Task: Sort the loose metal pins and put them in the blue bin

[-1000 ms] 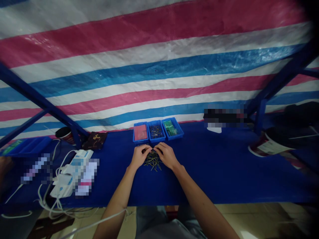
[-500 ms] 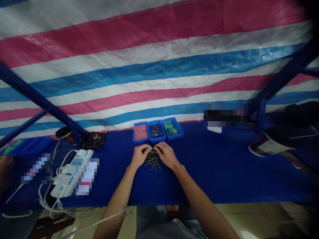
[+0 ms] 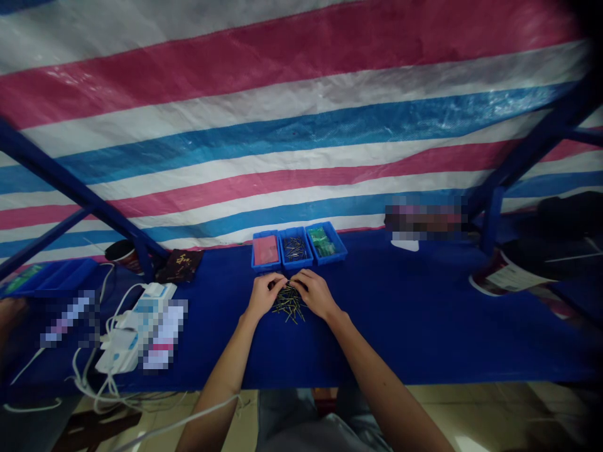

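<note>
A loose pile of thin, brass-coloured metal pins (image 3: 289, 307) lies on the blue table between my hands. At its left and far side, my left hand (image 3: 264, 295) is closed in a pinch of thumb and finger. Facing it from the right, my right hand (image 3: 316, 295) is pinched too, its fingertips close to the left ones over the far edge of the pile. Whatever they hold is too small and dark to name. Just beyond stand three small blue bins: one with a pink stack (image 3: 266, 250), one with dark slender metal pieces (image 3: 295, 248), one with green packets (image 3: 322, 242).
To the left lie a white power strip (image 3: 136, 323) with tangled cables, a blurred-out flat item (image 3: 164, 336) and a dark brown packet (image 3: 179, 266). A round tub (image 3: 509, 273) stands at the right. Another person's hand (image 3: 12, 314) shows at the left edge.
Almost nothing differs. The right fingers have shifted very slightly over the pile; the left hand, the pins and the bins look the same.
</note>
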`<move>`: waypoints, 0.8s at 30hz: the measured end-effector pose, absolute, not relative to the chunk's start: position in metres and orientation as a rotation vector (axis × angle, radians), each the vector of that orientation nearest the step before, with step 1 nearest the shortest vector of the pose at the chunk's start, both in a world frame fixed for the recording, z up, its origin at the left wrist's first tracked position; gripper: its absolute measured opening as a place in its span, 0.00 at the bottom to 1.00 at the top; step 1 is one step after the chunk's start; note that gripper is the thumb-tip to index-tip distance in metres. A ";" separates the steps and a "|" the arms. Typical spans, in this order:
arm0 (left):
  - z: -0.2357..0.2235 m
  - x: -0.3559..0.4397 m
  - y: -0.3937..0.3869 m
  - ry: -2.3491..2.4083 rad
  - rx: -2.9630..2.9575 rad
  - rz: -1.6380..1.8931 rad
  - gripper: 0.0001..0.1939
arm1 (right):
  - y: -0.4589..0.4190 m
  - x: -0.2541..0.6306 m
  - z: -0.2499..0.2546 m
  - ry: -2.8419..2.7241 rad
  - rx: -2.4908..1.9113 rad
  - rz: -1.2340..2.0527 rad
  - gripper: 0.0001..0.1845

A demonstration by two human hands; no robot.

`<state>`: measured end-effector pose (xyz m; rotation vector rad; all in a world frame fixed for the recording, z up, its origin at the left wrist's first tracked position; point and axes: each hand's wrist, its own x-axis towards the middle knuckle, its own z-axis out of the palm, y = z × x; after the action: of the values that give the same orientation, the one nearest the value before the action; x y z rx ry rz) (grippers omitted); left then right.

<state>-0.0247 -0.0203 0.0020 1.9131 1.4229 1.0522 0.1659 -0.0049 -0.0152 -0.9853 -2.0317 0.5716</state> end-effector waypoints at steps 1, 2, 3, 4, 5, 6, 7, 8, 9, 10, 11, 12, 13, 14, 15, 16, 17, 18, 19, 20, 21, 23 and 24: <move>0.002 -0.025 -0.020 1.420 1.913 1.055 0.12 | -0.005 0.166 -0.015 -2.031 -0.984 0.574 0.09; 0.002 -0.024 -0.020 1.417 1.913 1.059 0.12 | -0.005 0.166 -0.015 -2.030 -0.982 0.576 0.09; 0.002 -0.024 -0.020 1.415 1.913 1.065 0.12 | -0.005 0.166 -0.015 -2.032 -0.980 0.579 0.10; 0.002 -0.024 -0.021 1.415 1.914 1.069 0.12 | -0.005 0.166 -0.015 -2.032 -0.978 0.582 0.10; 0.002 -0.024 -0.021 1.415 1.914 1.069 0.13 | -0.005 0.166 -0.015 -2.032 -0.978 0.584 0.10; 0.002 -0.024 -0.021 1.417 1.915 1.067 0.13 | -0.005 0.166 -0.015 -2.032 -0.978 0.585 0.10; 0.002 -0.024 -0.021 1.418 1.917 1.063 0.13 | -0.005 0.166 -0.015 -2.033 -0.979 0.587 0.10; 0.003 -0.024 -0.021 1.419 1.919 1.059 0.13 | -0.005 0.166 -0.015 -2.034 -0.980 0.587 0.10; 0.003 -0.024 -0.021 1.419 1.920 1.054 0.12 | -0.005 0.166 -0.015 -2.034 -0.981 0.586 0.10; 0.003 -0.024 -0.021 1.420 1.920 1.052 0.12 | -0.005 0.166 -0.015 -2.035 -0.983 0.586 0.10; 0.003 -0.024 -0.021 1.419 1.918 1.052 0.12 | -0.005 0.166 -0.015 -2.035 -0.984 0.586 0.10; 0.003 -0.025 -0.021 1.418 1.915 1.053 0.12 | -0.005 0.166 -0.015 -2.034 -0.985 0.586 0.10; 0.003 -0.025 -0.021 1.417 1.912 1.055 0.12 | -0.005 0.166 -0.015 -2.034 -0.986 0.587 0.10; 0.003 -0.025 -0.020 1.416 1.910 1.057 0.12 | -0.005 0.166 -0.015 -2.036 -0.987 0.588 0.10; 0.002 -0.025 -0.020 1.414 1.909 1.059 0.12 | -0.005 0.166 -0.015 -2.039 -0.986 0.591 0.11; 0.002 -0.025 -0.020 1.412 1.911 1.061 0.12 | -0.005 0.166 -0.016 -2.042 -0.987 0.592 0.11; 0.002 -0.025 -0.020 1.412 1.914 1.062 0.12 | -0.005 0.166 -0.016 -2.045 -0.989 0.594 0.11; 0.002 -0.025 -0.020 1.413 1.916 1.063 0.12 | -0.005 0.166 -0.016 -2.048 -0.992 0.596 0.11; 0.002 -0.025 -0.020 1.414 1.919 1.063 0.12 | -0.004 0.166 -0.016 -2.050 -0.994 0.597 0.12; 0.002 -0.025 -0.020 1.415 1.920 1.061 0.12 | -0.004 0.166 -0.016 -2.053 -0.997 0.598 0.12; 0.002 -0.025 -0.020 1.416 1.920 1.061 0.12 | -0.004 0.166 -0.016 -2.058 -0.999 0.596 0.12; 0.002 -0.025 -0.020 1.416 1.918 1.060 0.12 | -0.004 0.166 -0.016 -2.068 -1.004 0.582 0.13; 0.002 -0.024 -0.020 1.415 1.917 1.059 0.12 | -0.004 0.166 -0.016 -2.073 -1.008 0.571 0.13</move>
<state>-0.0244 -0.0201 0.0023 1.9172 1.4149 1.0587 0.1661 -0.0039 -0.0158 -1.0076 -2.0729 0.5712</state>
